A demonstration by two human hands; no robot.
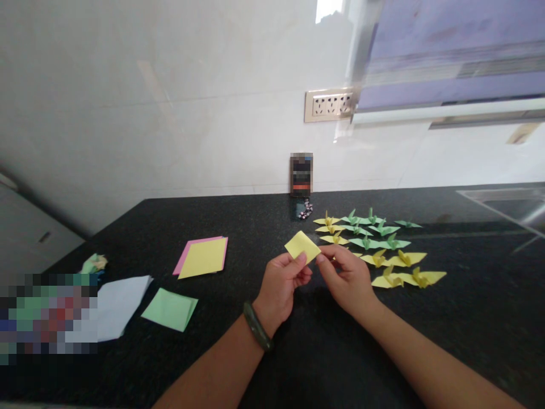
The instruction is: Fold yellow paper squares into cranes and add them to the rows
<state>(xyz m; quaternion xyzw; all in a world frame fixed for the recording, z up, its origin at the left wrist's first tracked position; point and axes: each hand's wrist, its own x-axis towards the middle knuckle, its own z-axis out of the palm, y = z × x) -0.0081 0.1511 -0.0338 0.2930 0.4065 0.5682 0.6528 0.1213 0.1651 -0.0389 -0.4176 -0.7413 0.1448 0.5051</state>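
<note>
Both hands hold a small folded yellow paper (pixel 302 245) above the black countertop (pixel 238 221). My left hand (pixel 281 287), with a dark bracelet on its wrist, pinches the paper's lower left edge. My right hand (pixel 346 278) pinches its lower right corner. Just right of the hands lie several folded paper cranes, yellow ones (pixel 400 268) nearer and green ones (pixel 372 230) further back.
Flat sheets lie to the left: a yellow sheet over a pink one (pixel 203 257), a green sheet (pixel 170 309), a pale blue sheet (pixel 121 304). A crumpled paper (pixel 94 263) sits at the far left. A small dark box (pixel 301 174) stands against the wall, under a socket strip (pixel 328 105).
</note>
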